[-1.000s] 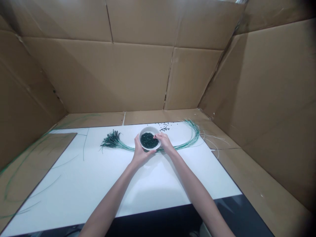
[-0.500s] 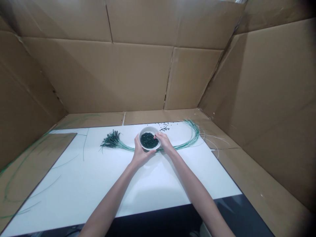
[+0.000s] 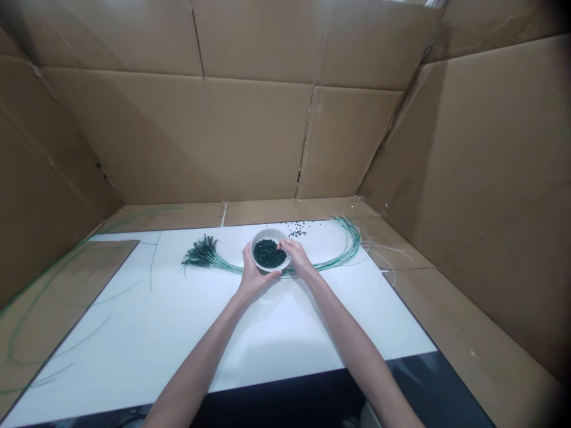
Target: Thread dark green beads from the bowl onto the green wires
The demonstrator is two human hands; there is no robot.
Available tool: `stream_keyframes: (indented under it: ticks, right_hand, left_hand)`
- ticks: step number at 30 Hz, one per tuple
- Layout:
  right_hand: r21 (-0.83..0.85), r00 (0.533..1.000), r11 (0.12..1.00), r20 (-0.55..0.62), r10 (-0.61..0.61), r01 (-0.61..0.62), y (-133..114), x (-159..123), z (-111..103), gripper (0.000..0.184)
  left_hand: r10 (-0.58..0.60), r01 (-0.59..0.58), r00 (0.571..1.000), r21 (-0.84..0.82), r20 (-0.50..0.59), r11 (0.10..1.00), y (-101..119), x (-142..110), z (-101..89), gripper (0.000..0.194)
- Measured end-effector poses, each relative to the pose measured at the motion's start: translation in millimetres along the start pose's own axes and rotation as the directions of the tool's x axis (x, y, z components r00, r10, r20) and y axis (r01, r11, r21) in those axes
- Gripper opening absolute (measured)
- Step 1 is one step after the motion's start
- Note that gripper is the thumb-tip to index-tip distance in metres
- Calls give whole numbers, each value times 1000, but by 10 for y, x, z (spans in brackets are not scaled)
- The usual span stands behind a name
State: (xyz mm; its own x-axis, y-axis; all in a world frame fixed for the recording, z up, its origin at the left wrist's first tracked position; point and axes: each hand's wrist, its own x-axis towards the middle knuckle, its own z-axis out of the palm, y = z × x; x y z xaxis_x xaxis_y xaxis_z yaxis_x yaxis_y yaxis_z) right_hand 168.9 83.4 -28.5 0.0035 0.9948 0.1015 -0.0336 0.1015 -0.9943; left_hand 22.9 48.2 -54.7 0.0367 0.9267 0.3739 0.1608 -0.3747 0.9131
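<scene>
A round white bowl is tilted toward me over the middle of the white board. Small dark green beads fill its bottom. My left hand grips the bowl by its left side and near rim, thumb along the front. At the right rim, my right hand has its fingertips bent inside among the beads; whether they pinch a bead is too small to make out. Behind and below the bowl runs a bundle of thin green wires, its left end a dark tufted cluster.
Loose dark beads lie scattered on the board beyond the bowl. Stray green wires curve along the left side. Cardboard walls enclose the back and both sides. The board's front edge ends above a dark area.
</scene>
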Motion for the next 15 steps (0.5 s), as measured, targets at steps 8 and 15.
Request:
stream_keyframes:
  ticks: [8,15]
  right_hand:
    - [6,1000,1000,-1,-1,1,22,15,6,46]
    - [-127,998,990,8,-64,65,12,4,-6,43]
  left_hand:
    - [-5,5,1000,-13,-9,1000,28,-2,-2,98]
    - [2,-2,1000,-22,-24,1000,33,-2,-3,98]
